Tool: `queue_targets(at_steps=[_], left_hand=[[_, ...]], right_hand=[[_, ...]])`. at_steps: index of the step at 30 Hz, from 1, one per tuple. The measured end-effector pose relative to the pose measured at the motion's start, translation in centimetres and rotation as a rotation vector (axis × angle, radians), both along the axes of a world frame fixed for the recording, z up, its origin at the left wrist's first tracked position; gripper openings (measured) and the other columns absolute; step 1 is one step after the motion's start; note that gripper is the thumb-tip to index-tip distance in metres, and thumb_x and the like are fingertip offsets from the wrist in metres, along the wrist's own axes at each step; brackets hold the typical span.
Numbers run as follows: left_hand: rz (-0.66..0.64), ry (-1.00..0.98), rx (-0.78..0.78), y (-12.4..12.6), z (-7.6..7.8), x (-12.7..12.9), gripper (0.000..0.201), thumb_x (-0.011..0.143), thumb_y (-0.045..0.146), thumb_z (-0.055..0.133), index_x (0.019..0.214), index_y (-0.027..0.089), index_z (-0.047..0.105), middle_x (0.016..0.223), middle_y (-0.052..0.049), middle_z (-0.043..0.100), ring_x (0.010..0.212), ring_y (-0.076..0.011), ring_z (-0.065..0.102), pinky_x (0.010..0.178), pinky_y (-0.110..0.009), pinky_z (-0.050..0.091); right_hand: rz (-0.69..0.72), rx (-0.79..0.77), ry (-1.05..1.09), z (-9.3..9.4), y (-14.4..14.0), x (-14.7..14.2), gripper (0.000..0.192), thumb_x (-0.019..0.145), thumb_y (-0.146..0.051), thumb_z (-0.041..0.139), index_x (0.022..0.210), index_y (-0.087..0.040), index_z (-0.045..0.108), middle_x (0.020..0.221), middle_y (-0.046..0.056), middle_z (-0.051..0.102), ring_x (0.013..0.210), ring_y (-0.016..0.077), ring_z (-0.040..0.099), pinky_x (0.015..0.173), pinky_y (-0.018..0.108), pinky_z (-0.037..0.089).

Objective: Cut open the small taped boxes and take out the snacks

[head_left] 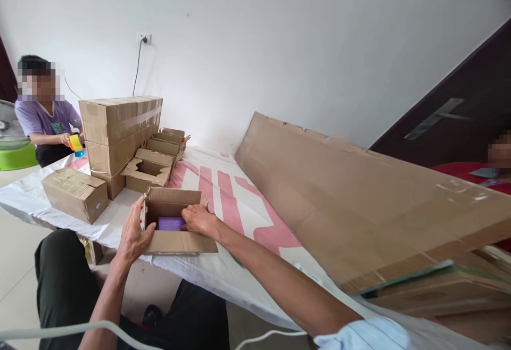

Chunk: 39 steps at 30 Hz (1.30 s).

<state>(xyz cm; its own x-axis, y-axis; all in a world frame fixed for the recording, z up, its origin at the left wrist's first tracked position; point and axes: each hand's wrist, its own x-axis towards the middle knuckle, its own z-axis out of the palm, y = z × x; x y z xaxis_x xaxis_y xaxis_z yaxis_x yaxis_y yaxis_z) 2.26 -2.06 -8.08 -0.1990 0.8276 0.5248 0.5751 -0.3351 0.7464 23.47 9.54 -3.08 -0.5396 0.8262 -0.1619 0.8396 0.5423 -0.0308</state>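
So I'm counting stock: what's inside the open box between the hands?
The open box shows one purple item at the bottom. The right hand and the box's near wall cover the rest, so any others can't be seen.

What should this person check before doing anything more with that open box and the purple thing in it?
1. Left hand steadies the open box by its side: ok.
2. Right hand reaches the purple item inside: ok.
3. Flaps stand open: ok.
4. Purple item lies flat on the bottom: cannot tell.
5. Box rests fully on the table: not ok, it sits at the edge.
6. Large cardboard sheet keeps clear of the box: ok.
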Motion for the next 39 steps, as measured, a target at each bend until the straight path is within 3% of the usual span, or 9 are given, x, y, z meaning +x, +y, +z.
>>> queue_targets(at_steps=[6, 11, 14, 17, 20, 24, 27, 34, 39], left_hand=[[-0.051, -0.005, -0.008, -0.2, 0.0, 0.2, 0.081, 0.087, 0.016, 0.059, 0.165, 0.030, 0.042, 0.156, -0.013, 0.058, 0.142, -0.0305, 0.061, 0.102, -0.044, 0.062], [-0.050, 0.004, 0.001, -0.1, -0.3, 0.2, 0.071, 0.098, 0.022, 0.057, 0.166, 0.030, 0.041, 0.157, -0.013, 0.057, 0.144, -0.0301, 0.059, 0.113, -0.048, 0.057], [-0.051, 0.011, -0.003, -0.1, -0.5, 0.5, 0.067, 0.103, 0.027, 0.054, 0.168, 0.031, 0.039, 0.156, -0.014, 0.057, 0.142, -0.0291, 0.060, 0.115, -0.048, 0.056], [-0.041, 0.017, 0.002, -0.2, -0.5, 0.8, 0.066, 0.105, 0.030, 0.054, 0.169, 0.031, 0.039, 0.154, -0.014, 0.058, 0.139, -0.0289, 0.062, 0.115, -0.048, 0.056], [-0.037, 0.035, 0.022, -0.2, -0.8, 0.9, 0.066, 0.105, 0.029, 0.053, 0.169, 0.031, 0.038, 0.156, -0.014, 0.057, 0.143, -0.0290, 0.060, 0.119, -0.049, 0.054], [-0.038, 0.075, 0.032, 0.0, -1.4, 0.8, 0.058, 0.104, 0.030, 0.055, 0.162, 0.029, 0.048, 0.158, -0.014, 0.056, 0.146, -0.0300, 0.059, 0.121, -0.049, 0.052], [-0.041, 0.083, 0.036, 0.2, -1.7, 0.8, 0.053, 0.104, 0.030, 0.056, 0.157, 0.028, 0.055, 0.162, -0.015, 0.054, 0.147, -0.0314, 0.060, 0.120, -0.050, 0.053], [-0.083, 0.154, 0.076, 0.3, -1.7, 0.8, 0.063, 0.102, 0.022, 0.055, 0.164, 0.031, 0.048, 0.173, -0.014, 0.047, 0.159, -0.0316, 0.048, 0.129, -0.056, 0.044], [-0.073, 0.236, 0.049, 0.9, -1.5, 0.2, 0.064, 0.102, 0.020, 0.055, 0.164, 0.031, 0.048, 0.172, -0.013, 0.049, 0.158, -0.0324, 0.048, 0.129, -0.058, 0.042]], right_hand=[[-0.071, -0.132, 0.048, -0.2, 0.8, -1.3, 0.036, 0.067, -0.033, 0.094, 0.056, -0.022, 0.061, 0.081, 0.012, 0.080, 0.088, 0.0333, 0.079, 0.071, 0.038, 0.056], [-0.130, -0.144, 0.213, -0.7, 0.5, -0.2, 0.048, 0.060, -0.052, 0.098, 0.063, -0.023, 0.059, 0.083, 0.006, 0.078, 0.084, 0.0273, 0.076, 0.061, 0.030, 0.050], [-0.258, -0.209, 0.444, -1.4, 0.4, 0.3, 0.055, 0.058, -0.058, 0.098, 0.061, -0.023, 0.056, 0.068, 0.001, 0.069, 0.072, 0.0217, 0.069, 0.058, 0.028, 0.045], [-0.416, -0.377, 0.612, -2.0, 0.4, 0.1, 0.055, 0.057, -0.057, 0.099, 0.057, -0.023, 0.055, 0.053, -0.002, 0.058, 0.057, 0.0174, 0.058, 0.052, 0.028, 0.040], [-0.435, -0.434, 0.689, -2.1, 0.1, -0.7, 0.048, 0.058, -0.047, 0.100, 0.058, -0.022, 0.058, 0.052, -0.003, 0.057, 0.056, 0.0155, 0.053, 0.053, 0.027, 0.038], [-0.420, -0.399, 0.731, -2.0, -0.6, -1.2, 0.039, 0.064, -0.037, 0.095, 0.065, -0.022, 0.059, 0.060, -0.002, 0.061, 0.062, 0.0162, 0.056, 0.056, 0.027, 0.038], [-0.431, -0.228, 0.781, -1.9, -1.1, -0.8, 0.031, 0.069, -0.032, 0.087, 0.084, -0.022, 0.062, 0.078, 0.001, 0.071, 0.078, 0.0203, 0.065, 0.065, 0.028, 0.046], [-0.377, 0.084, 0.999, 0.1, -2.2, 2.0, 0.052, 0.072, -0.042, 0.077, 0.118, -0.024, 0.060, 0.117, 0.007, 0.074, 0.106, 0.0277, 0.070, 0.095, 0.040, 0.055], [-0.410, -0.021, 1.378, 3.1, -2.8, 4.6, 0.059, 0.073, -0.053, 0.076, 0.121, -0.023, 0.061, 0.109, 0.007, 0.074, 0.095, 0.0269, 0.071, 0.077, 0.037, 0.058]])
